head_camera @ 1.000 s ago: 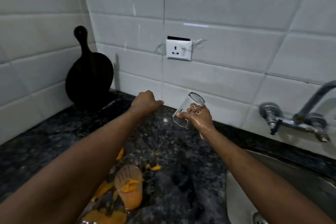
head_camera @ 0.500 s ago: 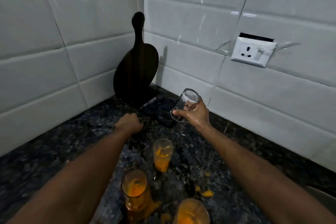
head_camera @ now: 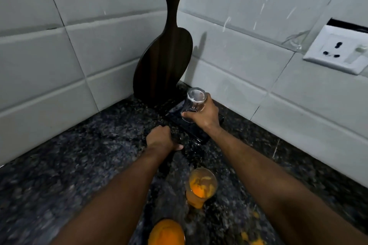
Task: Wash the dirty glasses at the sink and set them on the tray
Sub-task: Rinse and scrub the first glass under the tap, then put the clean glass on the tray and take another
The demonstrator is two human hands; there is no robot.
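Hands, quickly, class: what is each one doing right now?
Left hand: gripping the dark tray's edge.
Right hand: closed around an upside-down clear glass.

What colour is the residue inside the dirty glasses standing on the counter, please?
Orange, coating the dirty glasses near the bottom of the head view, the only view.

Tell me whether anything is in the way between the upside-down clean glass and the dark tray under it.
Nothing visible blocks it. The right hand holds the clean glass mouth-down directly over the dark tray, whose visible part is bare. The left hand sits at the tray's near-left edge, off the landing spot. The dirty glasses stand nearer the camera.
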